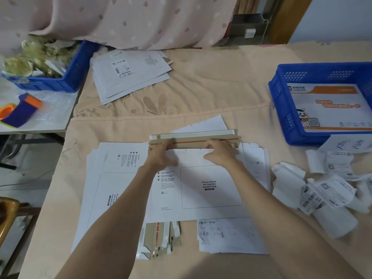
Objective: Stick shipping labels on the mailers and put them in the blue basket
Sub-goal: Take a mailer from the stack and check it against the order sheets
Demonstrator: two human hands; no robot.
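Hands (161, 156) (219, 153) grip mailer (201, 190) flap (193, 142); labels (326, 190) rt, basket (281, 101) beyond.

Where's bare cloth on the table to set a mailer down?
Biggest free patch: peach tablecloth between the far stack of white mailers and the blue plastic basket. A narrower strip runs along the near edge. Crowded: the centre under both hands, and the right side with the loose white shipping labels.
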